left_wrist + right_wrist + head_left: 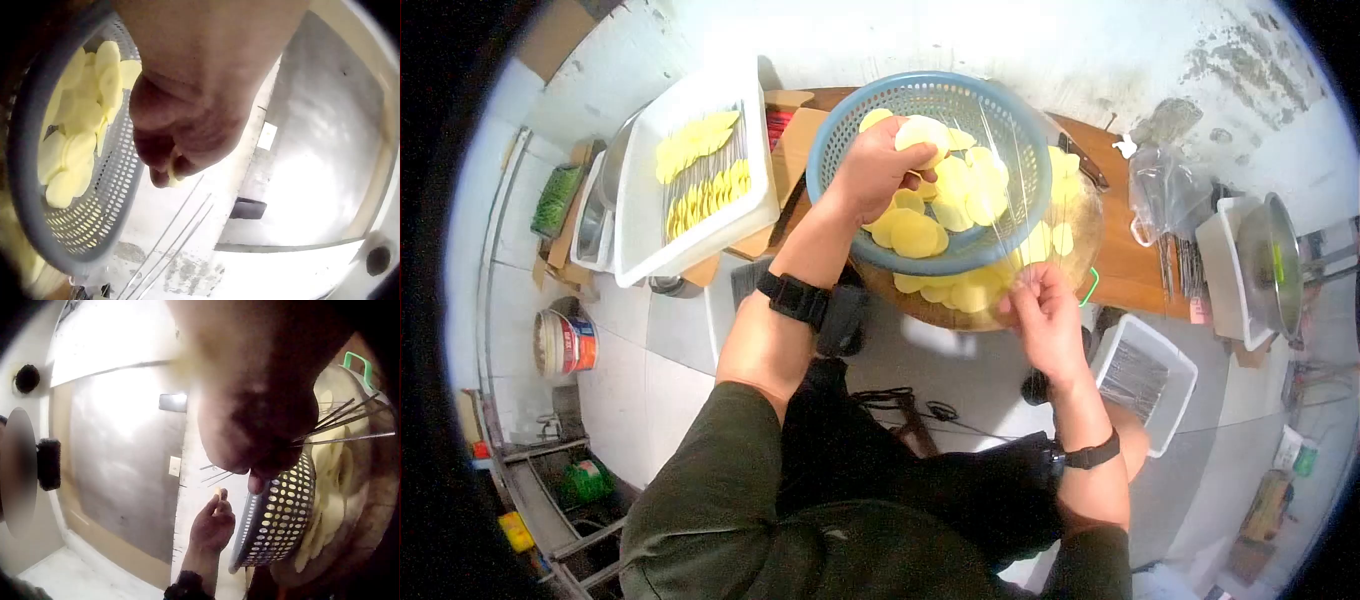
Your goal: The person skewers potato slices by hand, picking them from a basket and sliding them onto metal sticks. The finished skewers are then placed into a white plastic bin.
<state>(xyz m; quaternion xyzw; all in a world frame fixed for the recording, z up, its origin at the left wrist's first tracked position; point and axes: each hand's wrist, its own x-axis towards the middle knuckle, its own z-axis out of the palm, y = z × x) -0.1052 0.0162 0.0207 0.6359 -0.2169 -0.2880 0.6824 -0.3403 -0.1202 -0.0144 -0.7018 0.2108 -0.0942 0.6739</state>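
Blue colander [930,80] holds many loose slices [915,235]; the left hand [878,165] pinches one slice [922,132] above it, and the right hand [1045,320] grips bare skewers [1000,205]. The tray [633,200] already carries threaded rows, so I judge much remains.

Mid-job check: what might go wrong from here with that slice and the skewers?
1. The right hand pinches several thin skewers aimed toward the left hand; a tip may prick the fingers holding the potato slice.
2. The slice is held by its edge, so it might split or drop when pierced.
3. The blue colander seems to rest on loose slices and could shift if bumped.
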